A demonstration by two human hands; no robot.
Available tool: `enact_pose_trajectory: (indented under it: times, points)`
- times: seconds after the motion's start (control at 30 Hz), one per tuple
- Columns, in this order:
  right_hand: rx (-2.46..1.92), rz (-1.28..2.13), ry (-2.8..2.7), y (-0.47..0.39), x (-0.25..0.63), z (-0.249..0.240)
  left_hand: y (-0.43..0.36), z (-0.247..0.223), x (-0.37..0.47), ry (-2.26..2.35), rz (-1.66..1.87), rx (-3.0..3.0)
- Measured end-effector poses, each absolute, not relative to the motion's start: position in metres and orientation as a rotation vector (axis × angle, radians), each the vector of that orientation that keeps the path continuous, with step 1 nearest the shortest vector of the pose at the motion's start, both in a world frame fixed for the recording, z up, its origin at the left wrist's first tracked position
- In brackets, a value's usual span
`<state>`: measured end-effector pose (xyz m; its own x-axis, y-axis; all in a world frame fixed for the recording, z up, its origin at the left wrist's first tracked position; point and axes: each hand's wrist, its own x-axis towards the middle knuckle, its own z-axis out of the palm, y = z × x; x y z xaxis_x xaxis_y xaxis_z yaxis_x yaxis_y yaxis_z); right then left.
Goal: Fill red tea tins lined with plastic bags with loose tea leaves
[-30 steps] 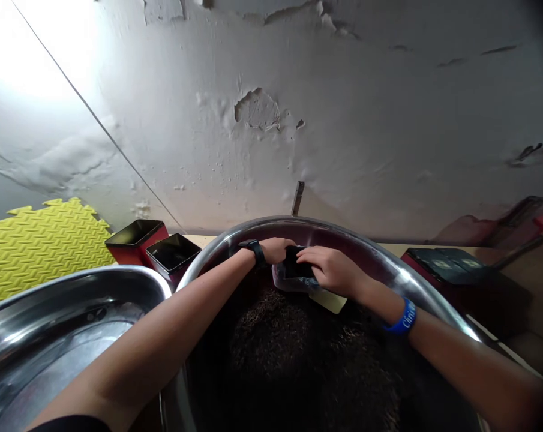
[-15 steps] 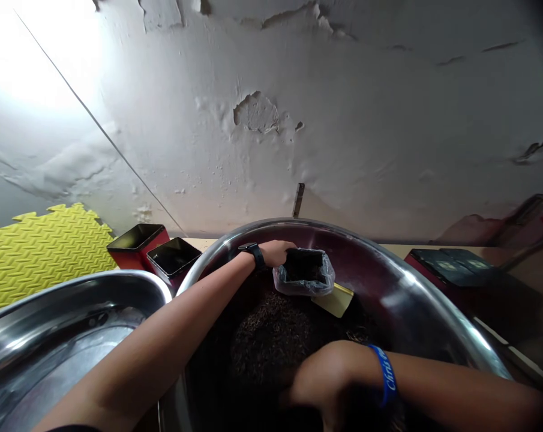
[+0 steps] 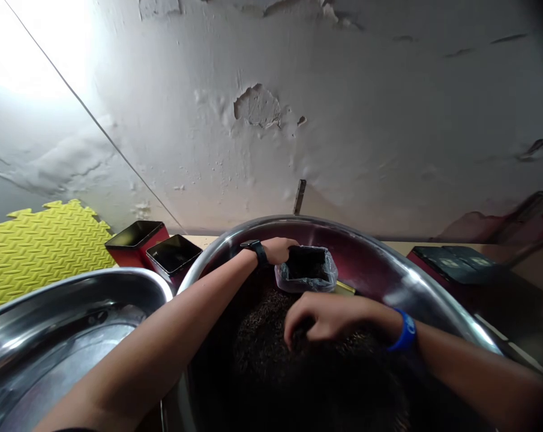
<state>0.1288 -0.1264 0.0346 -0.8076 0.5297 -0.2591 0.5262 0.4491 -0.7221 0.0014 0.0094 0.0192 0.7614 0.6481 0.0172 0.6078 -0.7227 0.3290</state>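
Observation:
My left hand [image 3: 280, 249] grips the left edge of a small rectangular container lined with clear plastic [image 3: 305, 285]. Dark stuff lies inside the container, which stands within a large round steel basin [image 3: 415, 279]. Loose dark flakes, like dried tea leaves [image 3: 263, 333], cover the basin's bottom. Just in front of the container, my right hand [image 3: 320, 318] is curled, palm down, around a clump of the dark leaves; its fingertips are partly hidden in shadow. A gold-coloured flat piece [image 3: 345, 288] shows at the container's right, mostly covered by my right hand and forearm.
A second steel basin [image 3: 163, 282] stands at the left. Behind it are two open red-and-black tins [image 3: 138, 235] and a yellow foam mat [image 3: 46, 252]. Dark-lidded boxes [image 3: 453, 264] stand at the right. The peeling wall [image 3: 365, 132] rises close behind the basin.
My right hand has moved up and forward from the near part of the basin towards the container and now covers much of the gold-coloured piece. My left hand stays on the container's edge.

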Motion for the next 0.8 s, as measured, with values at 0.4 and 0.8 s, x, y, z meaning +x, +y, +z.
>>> enact_pose_trajectory:
  times: [0.4,0.8]
  points:
    - [-1.213,0.147,-2.464,-0.081,0.176,0.035,0.008,0.021,0.001,0.986,0.169,2.653]
    - [-1.285,-0.075,-2.609,-0.082,0.165,0.014,0.008,0.021,0.001,0.982,0.167,2.68]
